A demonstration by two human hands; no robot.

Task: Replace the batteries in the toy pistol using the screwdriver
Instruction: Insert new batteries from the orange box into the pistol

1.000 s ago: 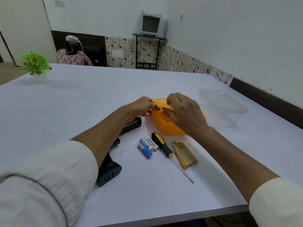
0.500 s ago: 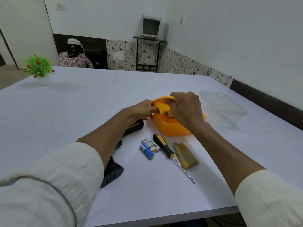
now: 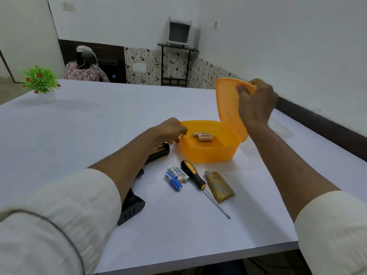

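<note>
An orange plastic box (image 3: 208, 153) stands open on the white table (image 3: 99, 124), with two batteries (image 3: 203, 136) lying inside. My right hand (image 3: 256, 104) holds its orange lid (image 3: 226, 104) up, tilted, above the box's right side. My left hand (image 3: 170, 132) grips the box's left rim. Three batteries (image 3: 177, 177) lie in front of the box, beside a black-and-yellow screwdriver (image 3: 198, 181) and the yellowish battery cover (image 3: 219, 186). The black toy pistol (image 3: 133, 207) lies mostly hidden under my left forearm.
A small green potted plant (image 3: 40, 82) stands at the far left of the table. A clear container (image 3: 282, 130) is mostly hidden behind my right arm. A seated person (image 3: 85, 68) is beyond the table's far edge. The near edge runs close below the tools.
My right hand has pulled the lid off the orange box and lifted it up and to the right. The batteries inside are now exposed. My left hand stays on the rim.
</note>
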